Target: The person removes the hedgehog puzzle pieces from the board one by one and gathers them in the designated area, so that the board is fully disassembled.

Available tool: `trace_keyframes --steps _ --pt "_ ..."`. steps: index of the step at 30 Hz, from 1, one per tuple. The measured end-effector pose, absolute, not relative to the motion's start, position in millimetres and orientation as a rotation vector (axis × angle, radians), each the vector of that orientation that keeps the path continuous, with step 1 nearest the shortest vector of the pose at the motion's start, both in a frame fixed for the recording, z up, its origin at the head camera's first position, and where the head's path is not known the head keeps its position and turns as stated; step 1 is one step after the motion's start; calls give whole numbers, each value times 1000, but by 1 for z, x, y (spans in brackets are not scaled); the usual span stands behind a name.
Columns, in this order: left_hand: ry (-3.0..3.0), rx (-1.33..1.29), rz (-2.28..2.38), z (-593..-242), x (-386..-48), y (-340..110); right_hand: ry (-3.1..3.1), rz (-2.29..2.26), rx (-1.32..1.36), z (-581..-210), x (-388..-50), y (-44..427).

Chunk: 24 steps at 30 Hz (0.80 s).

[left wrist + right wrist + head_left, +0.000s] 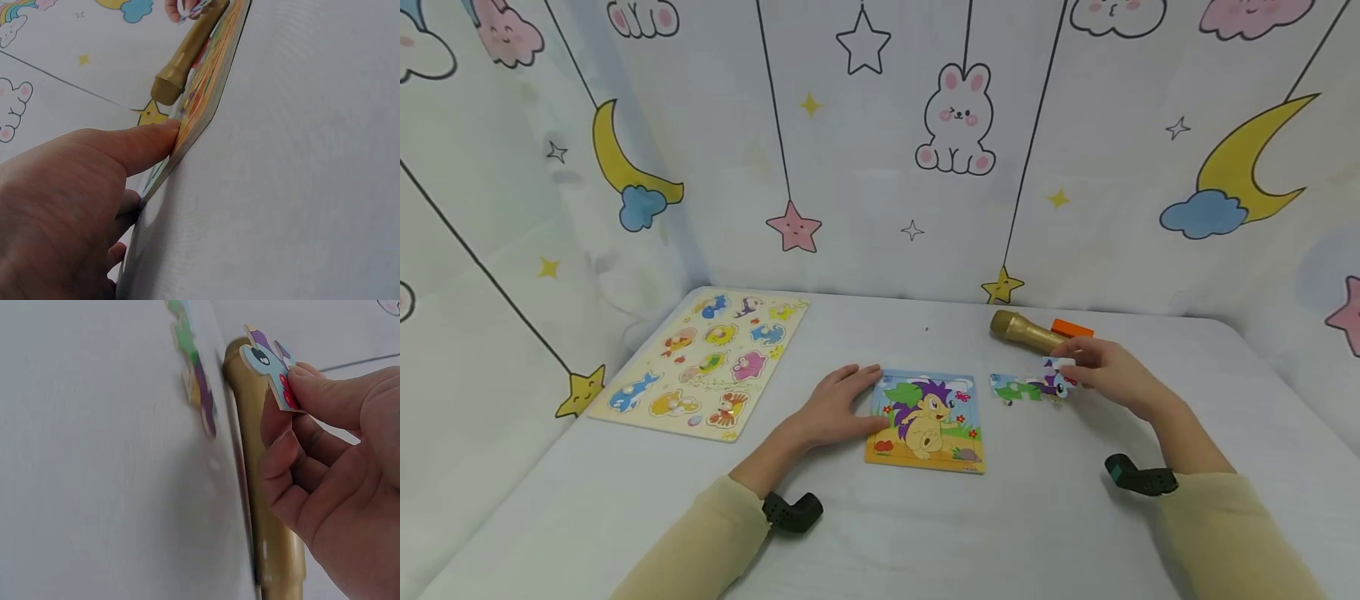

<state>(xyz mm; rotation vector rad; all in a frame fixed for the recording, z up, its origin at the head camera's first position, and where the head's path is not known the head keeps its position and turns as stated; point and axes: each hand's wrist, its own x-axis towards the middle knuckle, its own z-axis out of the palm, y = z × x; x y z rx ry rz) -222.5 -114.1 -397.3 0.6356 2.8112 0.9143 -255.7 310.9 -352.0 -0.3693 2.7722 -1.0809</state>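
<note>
Puzzle piece, knob-edged with pale bare sides, is raised just beside a row of pieces, pinched in the right hand's grip; the step seems to be fitting pieces together, the next move calling for edge alignment; the left hand, its grip relaxed, touches the flat hedgehog board; beyond the row, a golden microphone lies on the counter.

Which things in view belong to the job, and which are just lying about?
In the job, it seems:
- hedgehog board, left hand touching it
- puzzle piece in right hand
- pieces right of the board

Lying about:
- animal board
- gold microphone
- orange object
</note>
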Motion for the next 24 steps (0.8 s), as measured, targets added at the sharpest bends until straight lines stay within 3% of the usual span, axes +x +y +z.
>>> trace_keyframes --steps 10,24 --pt "2816 619 913 -399 -222 -115 2741 -1071 -361 -361 -251 342" --pt "2815 625 924 -399 -222 -114 2746 -1020 -315 -367 -249 345"
